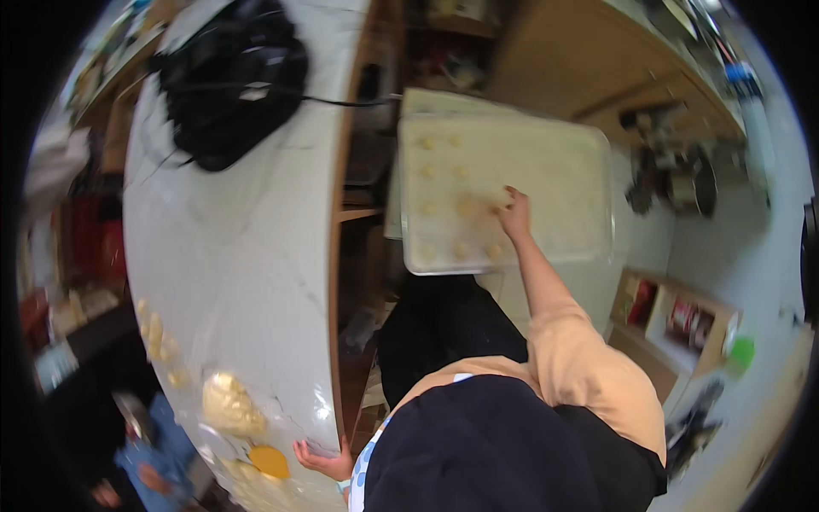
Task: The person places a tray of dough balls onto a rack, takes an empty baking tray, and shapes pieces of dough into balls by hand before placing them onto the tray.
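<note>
My right hand (514, 213) is over a large shallow tray (546, 158), its fingers bent around what looks like a small pale dough ball, partly blurred. Rows of round dough balls (461, 250) lie on the tray's left part. My left hand (324, 462) rests at the counter's edge, fingers spread and holding nothing. Beside it on the counter are an orange-yellow flat piece (269, 462), perhaps a scraper, and a lump of yellow dough (230, 404) that looks covered in clear plastic.
A black plastic bag (235, 85) lies on the far part of the white marbled counter (247, 256). Smaller dough pieces (155, 337) line its left edge. Across the counter is a person in blue (162, 452). Wooden cabinets (589, 60) and a small shelf (674, 320) stand around the tray.
</note>
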Demonstrator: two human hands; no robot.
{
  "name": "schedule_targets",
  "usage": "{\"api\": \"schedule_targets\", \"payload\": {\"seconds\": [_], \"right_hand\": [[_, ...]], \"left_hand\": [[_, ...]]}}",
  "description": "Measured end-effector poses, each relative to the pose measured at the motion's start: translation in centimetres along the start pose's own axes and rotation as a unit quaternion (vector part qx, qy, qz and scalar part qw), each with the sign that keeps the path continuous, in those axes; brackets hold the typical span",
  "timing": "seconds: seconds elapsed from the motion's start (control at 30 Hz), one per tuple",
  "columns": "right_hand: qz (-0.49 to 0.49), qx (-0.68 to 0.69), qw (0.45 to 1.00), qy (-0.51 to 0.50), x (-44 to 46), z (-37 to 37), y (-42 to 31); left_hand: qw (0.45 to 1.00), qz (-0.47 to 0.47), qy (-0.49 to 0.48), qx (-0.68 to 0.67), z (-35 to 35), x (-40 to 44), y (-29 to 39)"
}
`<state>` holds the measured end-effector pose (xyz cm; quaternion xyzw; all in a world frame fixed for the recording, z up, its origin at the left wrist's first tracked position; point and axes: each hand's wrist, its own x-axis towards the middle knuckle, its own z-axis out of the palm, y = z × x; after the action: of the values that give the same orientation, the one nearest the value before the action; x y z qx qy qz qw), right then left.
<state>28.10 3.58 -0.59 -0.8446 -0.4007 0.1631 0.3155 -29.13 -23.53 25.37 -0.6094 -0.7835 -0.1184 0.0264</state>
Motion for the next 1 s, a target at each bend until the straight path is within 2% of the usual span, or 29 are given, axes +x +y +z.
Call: {"api": "schedule_targets", "payload": {"seconds": [0.07, 0.13, 0.2, 0.27, 0.33, 0.37, 0.4, 0.5, 0.67, 0.77, 0.87, 0.97, 1.0], "right_hand": [[0.006, 0.120, 0.993, 0.013, 1.6, -1.6, -5.9], [-0.049, 0.235, 0.971, 0.007, 0.8, -4.3, -17.9], [-0.239, 0.304, 0.919, -0.080, -2.6, -5.3, -28.7], [-0.417, 0.301, 0.826, -0.231, -7.9, -4.7, -36.3], [-0.555, 0.202, 0.674, -0.442, -12.7, -2.4, -41.2], [-0.616, 0.142, 0.596, -0.495, -14.8, 0.2, -42.4], [-0.680, 0.085, 0.560, -0.466, -16.7, 1.7, -44.0], [-0.706, 0.070, 0.578, -0.404, -21.6, 9.6, -49.8], [-0.654, 0.125, 0.667, -0.334, -28.3, 18.3, -58.5], [-0.672, 0.131, 0.648, -0.333, -29.9, 21.6, -61.1], [-0.555, 0.224, 0.644, -0.476, -29.4, 24.8, -61.2], [-0.492, 0.341, 0.691, -0.404, -28.2, 20.3, -59.0], [-0.422, 0.330, 0.695, -0.479, -27.3, 18.3, -57.6]], "left_hand": [[1.000, -0.005, -0.008, 0.005, -1.0, 0.6, 1.3], [1.000, -0.020, 0.000, -0.019, -1.1, 0.8, 2.0], [0.999, -0.038, 0.008, -0.020, -1.3, 1.0, 2.5], [0.998, -0.058, 0.013, -0.028, -1.5, 1.3, 2.7], [0.996, -0.079, 0.010, -0.043, -1.9, 1.5, 3.1], [0.995, -0.084, 0.014, -0.043, -2.1, 1.6, 3.2], [0.995, -0.086, 0.016, -0.043, -2.3, 1.7, 3.2], [0.994, -0.093, 0.034, -0.054, -2.4, 2.2, 2.9], [0.992, -0.105, 0.029, -0.070, -2.9, 2.1, 2.9], [0.991, -0.108, 0.021, -0.073, -3.2, 2.3, 2.5], [0.990, -0.119, 0.024, -0.079, -3.2, 2.1, 3.1], [0.990, -0.117, 0.027, -0.078, -3.3, 2.1, 3.0], [0.990, -0.114, 0.032, -0.081, -3.1, 2.0, 2.9]]}}
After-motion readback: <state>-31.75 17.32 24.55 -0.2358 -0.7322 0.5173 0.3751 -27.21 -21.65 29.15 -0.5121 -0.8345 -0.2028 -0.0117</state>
